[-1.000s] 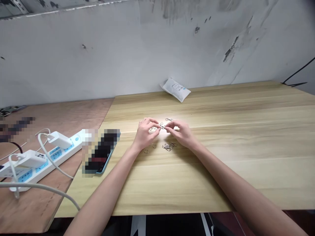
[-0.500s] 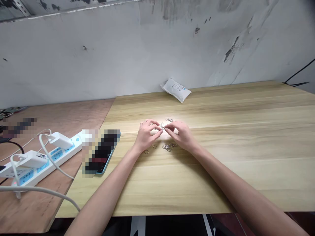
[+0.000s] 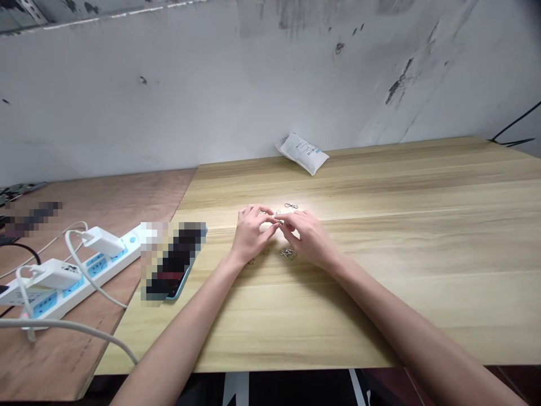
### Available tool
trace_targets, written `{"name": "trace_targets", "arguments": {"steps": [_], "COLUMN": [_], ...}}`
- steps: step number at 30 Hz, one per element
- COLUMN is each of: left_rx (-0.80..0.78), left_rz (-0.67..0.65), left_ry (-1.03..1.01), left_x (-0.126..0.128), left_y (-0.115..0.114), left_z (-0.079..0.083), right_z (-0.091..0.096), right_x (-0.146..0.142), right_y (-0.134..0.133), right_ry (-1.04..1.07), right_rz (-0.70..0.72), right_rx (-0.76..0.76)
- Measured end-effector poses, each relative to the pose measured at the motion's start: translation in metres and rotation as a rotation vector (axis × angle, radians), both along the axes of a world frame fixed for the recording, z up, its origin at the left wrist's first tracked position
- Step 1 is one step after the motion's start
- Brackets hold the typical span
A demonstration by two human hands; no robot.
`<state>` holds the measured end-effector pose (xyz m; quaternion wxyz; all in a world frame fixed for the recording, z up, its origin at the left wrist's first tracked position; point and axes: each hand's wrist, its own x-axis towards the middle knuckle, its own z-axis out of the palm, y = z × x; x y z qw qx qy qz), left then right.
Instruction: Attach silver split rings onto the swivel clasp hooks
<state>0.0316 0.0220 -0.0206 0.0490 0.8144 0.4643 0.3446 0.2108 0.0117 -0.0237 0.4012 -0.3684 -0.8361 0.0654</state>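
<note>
My left hand (image 3: 251,234) and my right hand (image 3: 311,237) meet over the wooden table. Between their pinched fingertips is a small silvery key-ring clasp (image 3: 280,222), partly covered by the fingers. Both thumbs and index fingers press on it. Beyond the fingers lies another metal clasp (image 3: 291,206) on the tabletop. A small cluster of metal clasps (image 3: 288,254) rests nearer to me, just below my right thumb. Loose metal rings (image 3: 266,252) lie beside my left wrist, partly hidden by it.
A phone (image 3: 180,262) with a blurred screen lies to the left. Past it, a white power strip (image 3: 91,270) carries plugged-in chargers and cables on a brown board. A white plastic packet (image 3: 302,153) sits by the grey wall (image 3: 236,96).
My right fingers have shifted slightly left and curled over the clasp, closer to my left fingertips. My right hand now hides part of the near cluster. My left hand has barely moved.
</note>
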Motion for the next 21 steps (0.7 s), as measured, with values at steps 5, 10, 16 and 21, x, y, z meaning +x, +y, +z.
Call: {"name": "trace_targets", "arguments": {"steps": [5,10,16,21], "left_rx": [0.059,0.040,-0.069,-0.147], "left_rz": [-0.032,-0.115,-0.116,-0.126], "left_ry": [0.080,0.089,-0.134,-0.244], "left_x": [0.001,0.004,0.002,0.002], "left_y": [-0.002,-0.005,-0.006,-0.006], "left_z": [0.001,0.005,0.013,0.012], "right_z": [0.003,0.001,0.002,0.003], "right_x": [0.003,0.011,0.016,0.008], "right_y": [0.000,0.006,0.008,0.002], "right_ry": [0.001,0.201,0.162,0.021], "right_rz": [-0.019,-0.142,-0.140,-0.016], "right_rx": [-0.012,-0.206,-0.222,-0.107]}}
